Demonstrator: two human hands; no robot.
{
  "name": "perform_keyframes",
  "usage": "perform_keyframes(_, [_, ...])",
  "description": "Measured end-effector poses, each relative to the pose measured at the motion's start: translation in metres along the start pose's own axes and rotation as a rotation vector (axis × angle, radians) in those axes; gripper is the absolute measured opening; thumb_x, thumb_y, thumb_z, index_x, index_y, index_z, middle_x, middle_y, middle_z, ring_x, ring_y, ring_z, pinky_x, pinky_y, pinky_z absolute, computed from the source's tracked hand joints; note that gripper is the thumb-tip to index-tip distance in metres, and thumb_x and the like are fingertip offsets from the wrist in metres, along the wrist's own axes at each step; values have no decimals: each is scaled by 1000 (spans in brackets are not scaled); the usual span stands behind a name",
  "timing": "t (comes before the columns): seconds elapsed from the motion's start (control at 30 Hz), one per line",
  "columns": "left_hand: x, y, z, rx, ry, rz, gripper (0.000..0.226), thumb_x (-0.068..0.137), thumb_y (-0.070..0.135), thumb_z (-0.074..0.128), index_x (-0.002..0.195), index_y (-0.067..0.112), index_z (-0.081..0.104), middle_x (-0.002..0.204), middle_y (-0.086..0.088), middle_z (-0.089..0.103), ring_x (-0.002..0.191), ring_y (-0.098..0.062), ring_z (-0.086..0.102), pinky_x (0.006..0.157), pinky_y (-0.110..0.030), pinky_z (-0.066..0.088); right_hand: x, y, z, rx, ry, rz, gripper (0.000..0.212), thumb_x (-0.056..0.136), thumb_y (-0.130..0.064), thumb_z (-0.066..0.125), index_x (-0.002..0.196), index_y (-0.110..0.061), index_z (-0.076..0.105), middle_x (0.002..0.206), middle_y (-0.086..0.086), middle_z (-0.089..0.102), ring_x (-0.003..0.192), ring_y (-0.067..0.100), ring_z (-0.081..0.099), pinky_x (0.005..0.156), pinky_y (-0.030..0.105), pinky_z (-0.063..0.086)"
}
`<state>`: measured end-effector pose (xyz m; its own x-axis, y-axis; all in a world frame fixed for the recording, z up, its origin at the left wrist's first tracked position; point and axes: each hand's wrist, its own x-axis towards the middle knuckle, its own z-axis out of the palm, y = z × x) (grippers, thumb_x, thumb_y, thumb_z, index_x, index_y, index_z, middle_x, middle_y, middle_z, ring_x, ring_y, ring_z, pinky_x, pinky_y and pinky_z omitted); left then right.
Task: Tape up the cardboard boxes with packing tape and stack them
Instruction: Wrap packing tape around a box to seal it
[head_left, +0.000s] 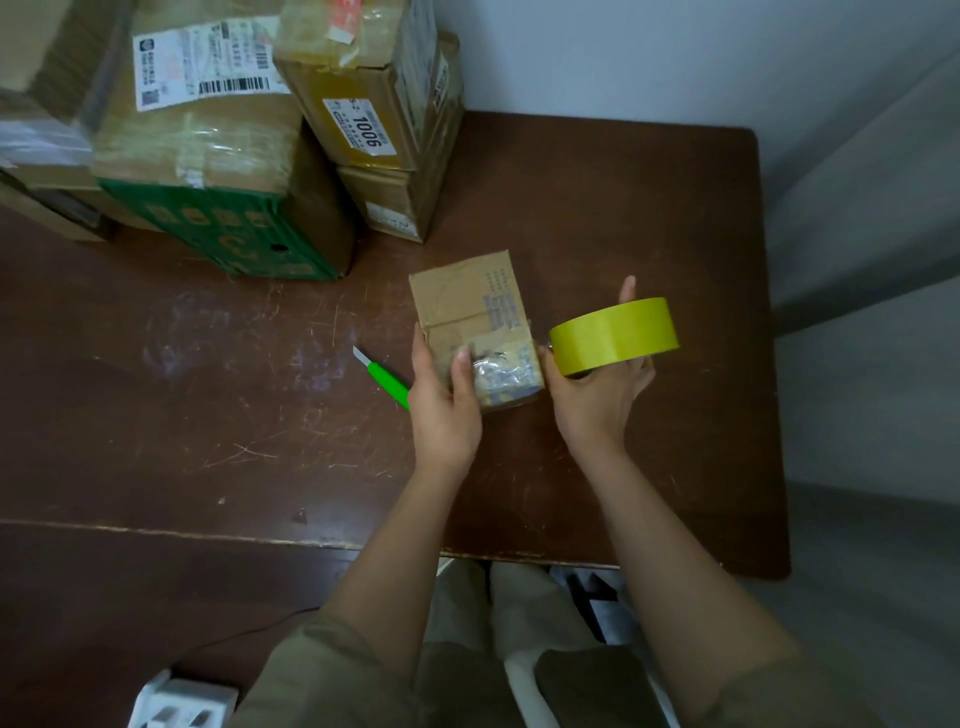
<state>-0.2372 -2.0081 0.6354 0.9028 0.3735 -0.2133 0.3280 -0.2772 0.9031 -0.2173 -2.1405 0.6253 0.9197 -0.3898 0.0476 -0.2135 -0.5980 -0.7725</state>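
left hand (444, 400) grips the small cardboard box (475, 332), thumb pinning the tape end; right hand (597, 387) clasps the yellow tape roll (613, 335); better pull taut, straight along the seam

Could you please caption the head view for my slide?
Left hand steadies a small cardboard box while right hand holds a yellow tape roll beside it.
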Motion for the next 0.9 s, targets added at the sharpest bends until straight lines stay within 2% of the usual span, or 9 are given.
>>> perform_keyframes(0.1, [4, 2, 0, -32, 19, -3, 45, 107, 22, 39, 148, 4, 37, 126, 4, 58, 115, -1, 54, 88, -3, 42, -2, -5, -10, 142, -6, 16, 104, 79, -35, 77, 157, -31, 9, 156, -2, 35, 137, 23, 39, 118, 44, 23])
perform_keyframes(0.17, [7, 6, 3, -87, 16, 2, 39, 108, 22, 34, 139, 2, 46, 123, -4, 62, 116, -15, 58, 90, -14, 46, 1, -11, -19, 386, -11, 59, 103, 83, -23, 78, 158, -30, 8, 156, -13, 24, 132, -3, 42, 114, 25, 32])
perform_keyframes(0.23, [10, 13, 9, -121, 7, -2, 38, 109, 21, 30, 133, 0, 49, 117, -7, 63, 110, -18, 59, 88, -14, 45, 8, -18, -30, 530, -25, 89, 102, 87, -11, 76, 158, -32, 6, 160, 0, 23, 115, -14, 52, 98, 10, 40])
perform_keyframes(0.33, [13, 20, 17, -105, -63, -38, 41, 109, 22, 26, 136, 3, 50, 121, -3, 60, 113, -13, 55, 83, -4, 38, 13, -27, -44, 528, -38, 68, 102, 87, -9, 76, 158, -33, 7, 158, 9, 28, 107, -12, 56, 91, 8, 44])
perform_keyframes(0.47, [20, 15, 21, 21, -198, -170, 39, 107, 9, 33, 144, 5, 44, 134, -8, 55, 127, -23, 49, 84, -7, 30, 8, -23, -53, 346, -86, -10, 105, 80, -29, 79, 157, -43, 9, 142, -30, 29, 132, 8, 42, 113, 39, 39])
perform_keyframes(0.63, [32, 56, 11, -47, 14, -173, 47, 104, 19, 46, 150, 19, 38, 154, -6, 35, 140, -19, 36, 105, -21, 26, 2, -35, -55, 214, -82, -121, 102, 79, -16, 80, 156, -31, 15, 119, -62, 26, 126, 27, 43, 111, 59, 34])
perform_keyframes(0.77, [50, 87, 18, 40, -141, -32, 50, 101, 44, 48, 149, 39, 36, 162, -1, 11, 148, -19, 13, 117, -34, 16, -6, -47, -46, 199, -131, -147, 102, 78, -32, 76, 152, -53, 10, 141, -50, 21, 134, 29, 39, 110, 59, 34])
perform_keyframes(0.83, [60, 79, 20, 189, -214, 71, 40, 101, 45, 48, 140, 36, 49, 159, -5, 20, 148, -26, 15, 120, -50, 17, -11, -50, -41, 241, -160, -108, 97, 79, -48, 70, 153, -52, 8, 151, -35, 26, 138, 20, 35, 111, 57, 33])
perform_keyframes(0.9, [68, 65, 19, 174, -220, 149, 31, 100, 37, 53, 128, 26, 60, 144, -7, 38, 138, -27, 33, 115, -50, 28, -13, -54, -39, 292, -176, -50, 97, 79, -57, 67, 155, -46, 9, 145, -45, 24, 139, 4, 30, 112, 58, 31])
